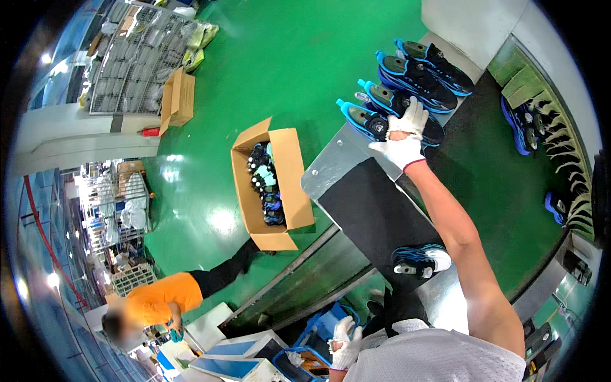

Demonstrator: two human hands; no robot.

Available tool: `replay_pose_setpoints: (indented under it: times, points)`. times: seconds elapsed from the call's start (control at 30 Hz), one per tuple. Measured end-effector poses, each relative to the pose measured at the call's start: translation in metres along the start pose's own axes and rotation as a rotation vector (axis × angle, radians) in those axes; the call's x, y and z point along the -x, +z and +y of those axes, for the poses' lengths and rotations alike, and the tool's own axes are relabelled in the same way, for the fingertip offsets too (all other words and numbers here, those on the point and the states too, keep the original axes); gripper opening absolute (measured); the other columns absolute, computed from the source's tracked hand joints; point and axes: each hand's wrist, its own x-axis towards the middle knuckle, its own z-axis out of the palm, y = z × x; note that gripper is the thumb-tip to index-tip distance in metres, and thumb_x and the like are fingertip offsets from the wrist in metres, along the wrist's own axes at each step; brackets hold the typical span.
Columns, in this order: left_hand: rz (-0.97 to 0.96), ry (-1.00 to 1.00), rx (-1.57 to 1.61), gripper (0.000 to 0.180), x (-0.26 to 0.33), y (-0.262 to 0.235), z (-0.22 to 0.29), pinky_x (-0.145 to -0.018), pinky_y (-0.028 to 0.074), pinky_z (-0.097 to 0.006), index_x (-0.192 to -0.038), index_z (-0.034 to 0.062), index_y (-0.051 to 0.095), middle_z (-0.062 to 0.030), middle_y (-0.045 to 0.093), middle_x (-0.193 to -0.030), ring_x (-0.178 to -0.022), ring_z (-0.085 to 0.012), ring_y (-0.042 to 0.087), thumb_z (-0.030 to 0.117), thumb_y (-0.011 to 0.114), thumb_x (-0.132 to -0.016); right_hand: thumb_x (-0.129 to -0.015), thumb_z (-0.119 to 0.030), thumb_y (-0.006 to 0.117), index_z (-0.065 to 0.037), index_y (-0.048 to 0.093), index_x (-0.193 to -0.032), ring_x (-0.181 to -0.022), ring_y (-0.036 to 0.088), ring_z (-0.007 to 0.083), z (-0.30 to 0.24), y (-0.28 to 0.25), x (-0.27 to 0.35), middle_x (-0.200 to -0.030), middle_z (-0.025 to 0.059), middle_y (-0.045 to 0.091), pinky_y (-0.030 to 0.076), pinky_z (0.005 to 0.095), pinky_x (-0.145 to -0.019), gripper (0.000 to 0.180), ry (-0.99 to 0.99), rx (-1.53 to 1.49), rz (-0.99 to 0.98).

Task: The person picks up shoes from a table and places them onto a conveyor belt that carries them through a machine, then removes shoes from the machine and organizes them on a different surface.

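My right hand [407, 134], in a white glove, reaches out over the dark shoes at the end of a metal table [331, 162]. Its thumb is spread and its fingers are stretched out, touching a black and blue shoe [433, 132] whose heel side it partly hides. Several similar shoes [417, 79] stand in a row beside it, with blue pull tabs and olive insoles. My left hand [345, 344], also gloved, hangs low by my body with fingers apart and nothing visible in it. Between the hands, a black, white and blue shoe [420, 261] lies on the black belt [372, 210].
An open cardboard box [294, 178] of shoes stands on the green floor. At the lower left, a person in an orange shirt [168, 296] holds something teal. A rack with hanging strips [566, 137] carries shoes at the right. Blue baskets [318, 325] sit near my left hand.
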Motion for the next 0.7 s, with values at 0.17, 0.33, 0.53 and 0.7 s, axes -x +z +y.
replay_pose_setpoints:
  times: [0.17, 0.33, 0.53, 0.7]
  points:
    - [-0.015, 0.07, 0.025, 0.047, -0.005, -0.005, -0.008, -0.095, 0.056, -0.039, -0.132, -0.0043, 0.055, -0.0211, 0.06, -0.129, -0.112, -0.0299, 0.068, 0.01, 0.074, -0.091, -0.059, -0.058, 0.088, -0.019, 0.078, -0.105, -0.132, 0.044, 0.0421, 0.014, -0.006, -0.021, -0.146, 0.0244, 0.043, 0.037, 0.051, -0.114, 0.062, -0.144, -0.144, 0.065]
    - [0.015, -0.024, 0.111, 0.048, 0.001, -0.01, -0.039, -0.098, 0.054, -0.037, -0.134, -0.0047, 0.053, -0.0204, 0.063, -0.128, -0.116, -0.0281, 0.066, 0.009, 0.072, -0.093, -0.055, -0.055, 0.086, -0.01, 0.058, -0.132, -0.128, 0.047, 0.042, 0.022, 0.015, -0.02, -0.136, 0.0246, 0.048, 0.039, 0.0506, -0.111, 0.094, -0.247, -0.2, 0.172]
    - [0.143, 0.118, 0.014, 0.054, 0.02, 0.003, -0.097, -0.09, 0.056, -0.037, -0.133, -0.0018, 0.054, -0.0191, 0.069, -0.115, -0.103, -0.0267, 0.07, 0.007, 0.078, -0.086, -0.068, -0.052, 0.077, -0.012, 0.07, -0.12, -0.11, 0.06, 0.0389, 0.037, 0.022, -0.015, -0.124, 0.0215, 0.062, 0.049, 0.048, -0.097, 0.066, -0.259, -0.302, 0.218]
    - [0.15, 0.054, 0.211, 0.038, 0.039, -0.006, -0.056, -0.095, 0.053, -0.041, -0.132, -0.0015, 0.06, -0.0199, 0.065, -0.127, -0.112, -0.0317, 0.065, 0.016, 0.068, -0.098, -0.066, -0.055, 0.081, 0.0, 0.06, -0.126, -0.122, 0.051, 0.0397, 0.005, 0.001, 0.023, -0.131, 0.0242, 0.051, 0.042, 0.0471, -0.108, 0.084, -0.21, -0.407, 0.091]
